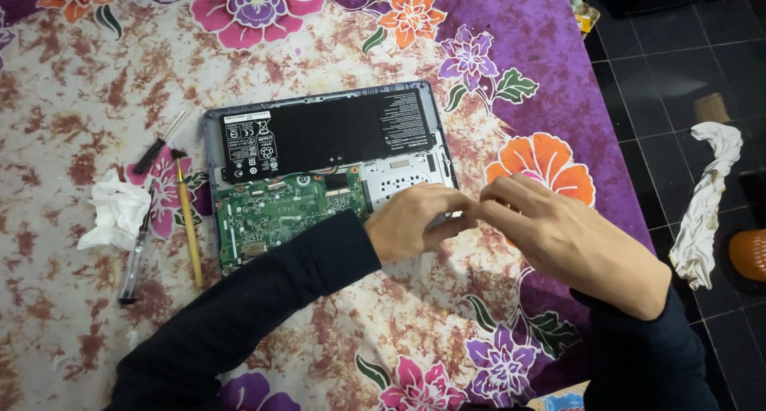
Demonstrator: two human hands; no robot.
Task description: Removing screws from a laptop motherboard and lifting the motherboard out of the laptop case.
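Both hands over opened laptop (319, 160) right edge; left hand (411, 223) and right hand (550, 235) fingertips pinched together, held item too small to tell

Tools (189, 219) left of laptop (327, 171).

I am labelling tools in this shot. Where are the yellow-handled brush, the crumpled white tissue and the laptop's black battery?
yellow-handled brush (190, 231): head view, middle of its yellow handle.
crumpled white tissue (116, 211): head view, centre of the wad.
black battery (327, 136): head view, middle of its flat black face.
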